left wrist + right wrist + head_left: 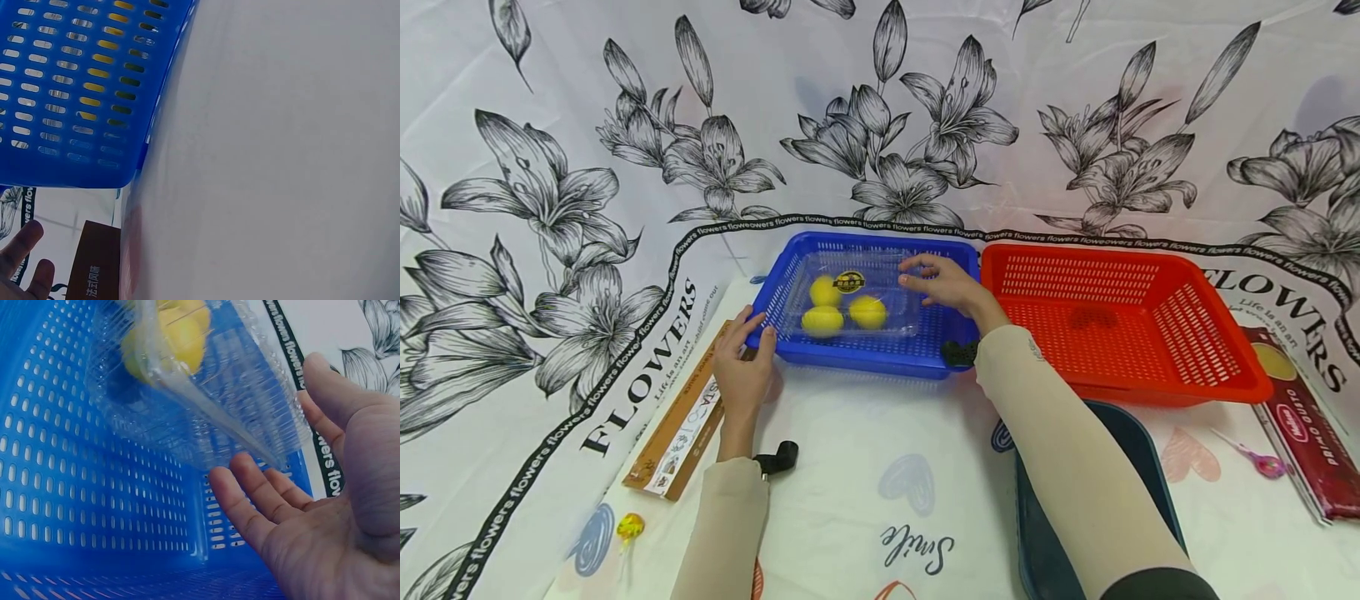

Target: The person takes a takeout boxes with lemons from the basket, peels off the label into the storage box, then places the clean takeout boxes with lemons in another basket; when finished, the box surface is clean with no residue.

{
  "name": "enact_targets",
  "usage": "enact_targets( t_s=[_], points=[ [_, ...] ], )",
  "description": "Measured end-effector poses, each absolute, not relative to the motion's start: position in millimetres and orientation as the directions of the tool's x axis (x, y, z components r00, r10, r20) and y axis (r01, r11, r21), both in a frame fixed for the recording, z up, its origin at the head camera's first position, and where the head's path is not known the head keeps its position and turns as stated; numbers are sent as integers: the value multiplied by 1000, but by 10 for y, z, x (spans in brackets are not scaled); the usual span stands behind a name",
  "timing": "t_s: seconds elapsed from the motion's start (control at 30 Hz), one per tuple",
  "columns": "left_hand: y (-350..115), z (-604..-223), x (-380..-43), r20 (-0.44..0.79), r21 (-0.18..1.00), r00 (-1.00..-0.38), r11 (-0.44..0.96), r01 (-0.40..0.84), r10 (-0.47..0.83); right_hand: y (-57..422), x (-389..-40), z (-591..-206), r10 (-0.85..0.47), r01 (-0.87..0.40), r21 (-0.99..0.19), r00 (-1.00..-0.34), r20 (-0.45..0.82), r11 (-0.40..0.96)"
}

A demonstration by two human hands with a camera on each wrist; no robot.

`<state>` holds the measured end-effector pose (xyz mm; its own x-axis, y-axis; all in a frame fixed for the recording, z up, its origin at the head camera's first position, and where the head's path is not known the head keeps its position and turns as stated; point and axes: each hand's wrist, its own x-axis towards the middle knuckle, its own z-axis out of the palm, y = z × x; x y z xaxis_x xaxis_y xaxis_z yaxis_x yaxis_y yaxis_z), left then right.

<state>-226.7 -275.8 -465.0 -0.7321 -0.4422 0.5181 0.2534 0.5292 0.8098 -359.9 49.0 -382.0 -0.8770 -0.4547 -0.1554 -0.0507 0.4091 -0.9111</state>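
Three yellow lemons (868, 312) lie inside a clear plastic clamshell box (891, 321) with a dark and gold label. The box sits tilted in a blue perforated basket (865, 358). My right hand (946, 285) is over the basket at the right end of the box. In the right wrist view its fingers (228, 490) are spread and loosely bent, fingertips right at the box's edge. My left hand (743, 362) is beside the basket's left front corner, thumb and fingers apart. The left wrist view shows its fingertips (28, 234) below the basket's corner with nothing between them.
A red basket (1097, 387) stands against the blue one's right side. A dark tray (1026, 533) lies partly under the right forearm. At left are a brown pasta box (673, 425) and a yellow lollipop (630, 527); at right, a dark red package (1311, 442) and a pink lollipop (1266, 464).
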Motion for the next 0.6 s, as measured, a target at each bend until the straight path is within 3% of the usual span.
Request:
enact_targets(
  t_s=[0.33,0.6],
  points=[
    [-2772,-4661,-2266,510,815,-737,523,249,-443,464,-3589,-3853,-410,-72,-925,-907,-94,372],
    [-2772,-4644,-2263,489,820,-751,527,222,-444,473,-3617,-3867,-443,-96,-932,-893,-74,348]
  ],
)
